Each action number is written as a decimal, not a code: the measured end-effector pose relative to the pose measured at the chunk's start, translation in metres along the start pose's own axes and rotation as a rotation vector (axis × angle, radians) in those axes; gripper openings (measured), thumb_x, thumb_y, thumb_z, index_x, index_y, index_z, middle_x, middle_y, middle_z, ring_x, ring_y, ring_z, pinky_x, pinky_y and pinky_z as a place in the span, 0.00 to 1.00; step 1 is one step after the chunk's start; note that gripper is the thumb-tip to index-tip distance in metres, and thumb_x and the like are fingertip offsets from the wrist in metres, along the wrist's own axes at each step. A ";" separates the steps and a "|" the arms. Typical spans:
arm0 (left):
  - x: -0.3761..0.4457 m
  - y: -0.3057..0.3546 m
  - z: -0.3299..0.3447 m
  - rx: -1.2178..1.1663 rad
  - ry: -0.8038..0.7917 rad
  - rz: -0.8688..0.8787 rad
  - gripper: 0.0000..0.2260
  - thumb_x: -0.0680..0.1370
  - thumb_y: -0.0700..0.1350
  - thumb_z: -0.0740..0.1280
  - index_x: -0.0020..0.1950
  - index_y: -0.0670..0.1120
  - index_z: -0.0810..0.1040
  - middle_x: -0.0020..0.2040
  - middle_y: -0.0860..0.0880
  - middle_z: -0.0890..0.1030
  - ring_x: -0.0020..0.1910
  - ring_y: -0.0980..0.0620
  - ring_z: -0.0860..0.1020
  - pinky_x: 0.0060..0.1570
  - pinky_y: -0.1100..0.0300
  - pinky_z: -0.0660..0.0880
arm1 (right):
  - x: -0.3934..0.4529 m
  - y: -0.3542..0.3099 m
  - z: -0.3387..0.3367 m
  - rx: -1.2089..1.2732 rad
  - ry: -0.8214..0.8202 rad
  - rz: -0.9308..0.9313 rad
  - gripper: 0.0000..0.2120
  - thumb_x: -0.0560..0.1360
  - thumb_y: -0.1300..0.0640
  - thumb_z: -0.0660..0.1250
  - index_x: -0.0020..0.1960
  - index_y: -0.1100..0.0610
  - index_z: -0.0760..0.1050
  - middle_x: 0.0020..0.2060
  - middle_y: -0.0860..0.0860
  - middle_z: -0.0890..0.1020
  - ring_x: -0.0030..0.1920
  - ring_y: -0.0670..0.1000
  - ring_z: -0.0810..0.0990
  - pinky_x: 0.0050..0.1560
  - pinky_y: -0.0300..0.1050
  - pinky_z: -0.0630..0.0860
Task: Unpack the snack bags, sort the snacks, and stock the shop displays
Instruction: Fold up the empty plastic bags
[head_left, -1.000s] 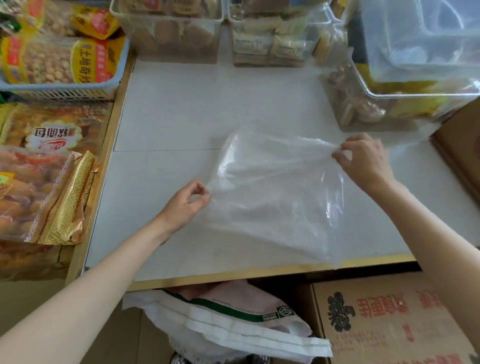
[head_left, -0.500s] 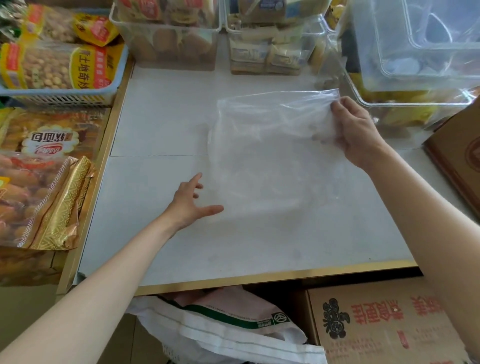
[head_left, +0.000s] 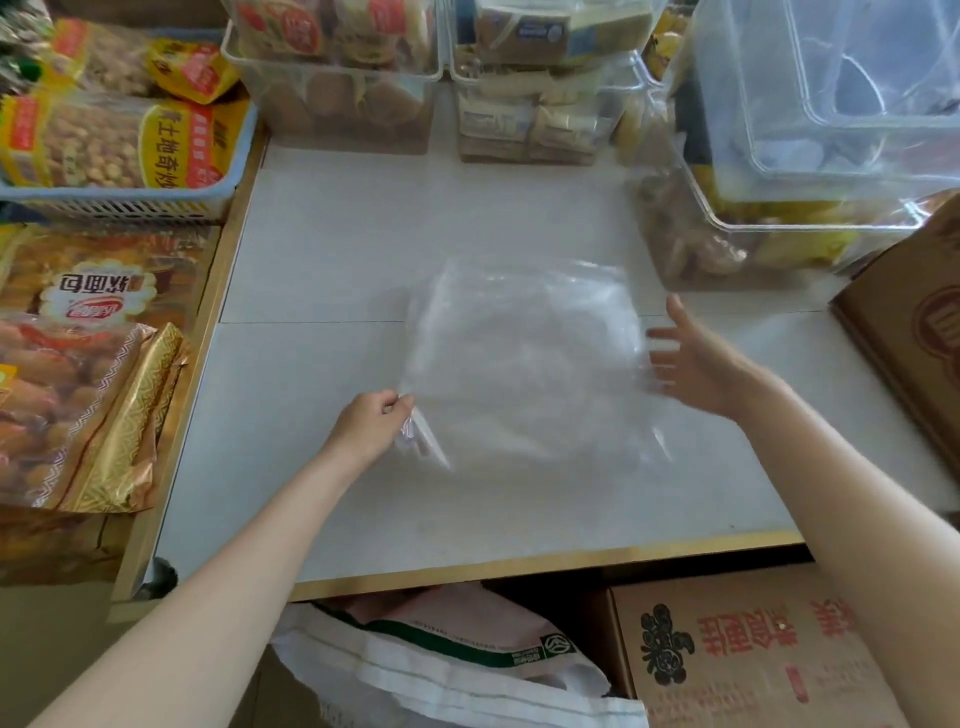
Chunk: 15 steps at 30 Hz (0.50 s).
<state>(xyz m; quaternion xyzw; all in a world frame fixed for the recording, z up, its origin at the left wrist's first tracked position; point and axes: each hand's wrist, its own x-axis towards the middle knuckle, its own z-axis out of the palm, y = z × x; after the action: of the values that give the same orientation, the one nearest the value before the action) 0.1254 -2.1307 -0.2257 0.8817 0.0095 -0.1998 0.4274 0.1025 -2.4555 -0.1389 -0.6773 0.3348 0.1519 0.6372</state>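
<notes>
Clear, empty plastic bag (head_left: 524, 364) lies spread and a little puffed on the pale grey countertop (head_left: 322, 249), about at its middle. The left hand (head_left: 369, 428) pinches the bag's near-left corner between thumb and curled fingers, the plastic bunched into a small white twist under them. The right hand (head_left: 693, 358) is released, fingers straight and spread, palm turned toward the bag's right edge; whether the fingertips touch the film I cannot tell. Along the back stand two clear plastic bins: the left bin (head_left: 332, 104) holds brown round cakes in wrappers, the middle bin (head_left: 540, 114) small tan wrapped packets. At the right a large clear tub (head_left: 831, 83) sits nested on another clear tub (head_left: 691, 244) with yellow and brown snacks inside. A blue plastic basket (head_left: 124, 200) at the far left carries yellow bags of nuts, and nearer lie big golden bread bags (head_left: 93, 374) beside the counter's wooden edge. A brown cardboard box (head_left: 904, 332) juts in at the right. Below the counter's front sit a white woven sack (head_left: 447, 670) with a green stripe and a printed cardboard carton (head_left: 748, 660).
</notes>
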 end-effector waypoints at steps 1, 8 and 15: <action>0.000 -0.005 0.005 0.024 0.013 -0.019 0.17 0.80 0.48 0.62 0.32 0.44 0.68 0.31 0.44 0.72 0.35 0.48 0.69 0.34 0.56 0.61 | -0.006 0.020 -0.004 0.021 -0.063 0.063 0.28 0.77 0.35 0.52 0.64 0.57 0.66 0.41 0.53 0.75 0.36 0.50 0.77 0.40 0.44 0.73; -0.004 -0.004 0.008 0.062 0.094 -0.056 0.18 0.80 0.46 0.62 0.29 0.48 0.68 0.26 0.50 0.70 0.35 0.41 0.71 0.29 0.64 0.62 | -0.001 0.085 0.027 -0.717 0.130 -0.219 0.29 0.76 0.62 0.65 0.73 0.55 0.55 0.49 0.56 0.76 0.39 0.56 0.78 0.40 0.53 0.80; -0.008 0.003 -0.008 0.846 0.151 0.191 0.22 0.75 0.54 0.66 0.65 0.47 0.70 0.58 0.46 0.76 0.59 0.42 0.74 0.55 0.51 0.68 | -0.011 0.071 0.035 -1.316 0.329 -0.273 0.40 0.74 0.54 0.69 0.76 0.55 0.46 0.61 0.59 0.69 0.51 0.61 0.77 0.44 0.50 0.72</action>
<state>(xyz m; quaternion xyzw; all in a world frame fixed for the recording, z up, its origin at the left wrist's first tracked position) 0.1212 -2.1254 -0.2160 0.9881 -0.1235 -0.0810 0.0434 0.0562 -2.4162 -0.1906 -0.9734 0.1770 0.1371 0.0480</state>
